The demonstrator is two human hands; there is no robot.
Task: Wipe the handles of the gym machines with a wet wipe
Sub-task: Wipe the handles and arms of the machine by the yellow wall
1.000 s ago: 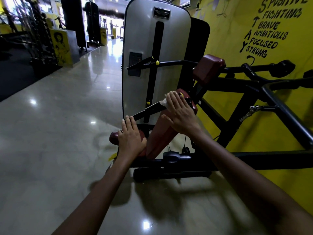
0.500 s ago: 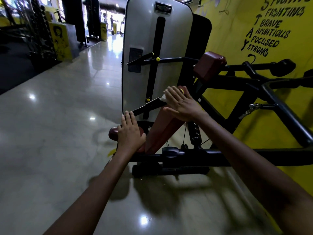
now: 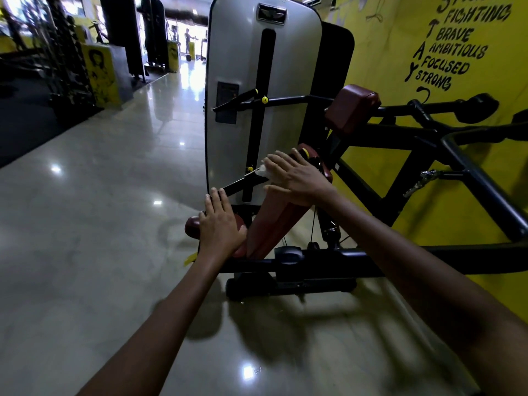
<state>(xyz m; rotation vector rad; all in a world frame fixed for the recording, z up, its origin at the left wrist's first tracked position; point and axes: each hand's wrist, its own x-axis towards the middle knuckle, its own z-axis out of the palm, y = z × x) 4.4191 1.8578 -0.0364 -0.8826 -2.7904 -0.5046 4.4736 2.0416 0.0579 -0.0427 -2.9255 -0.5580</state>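
A gym machine with a black frame (image 3: 445, 138), a grey weight-stack cover (image 3: 237, 52) and dark red pads stands against the yellow wall. My right hand (image 3: 297, 175) lies flat, fingers straight, pressing a white wet wipe (image 3: 261, 170) against the top of the slanted red back pad (image 3: 274, 212), beside a thin black lever (image 3: 237, 182) with a yellow tip. My left hand (image 3: 220, 224) rests flat with straight fingers on the low red seat pad (image 3: 193, 225). Most of the wipe is hidden under my right palm.
Black foam-capped handles (image 3: 474, 107) stick out of the frame at the right. Another red pad (image 3: 353, 108) sits higher up. Polished tile floor (image 3: 100, 224) spreads to the left. Weight racks (image 3: 65, 52) and a yellow stand (image 3: 100, 72) stand far left; a person is far down the hall.
My right hand with the wipe has slid slightly up and left along the top of the back pad. The left hand stays on the seat pad. The view has shifted slightly.
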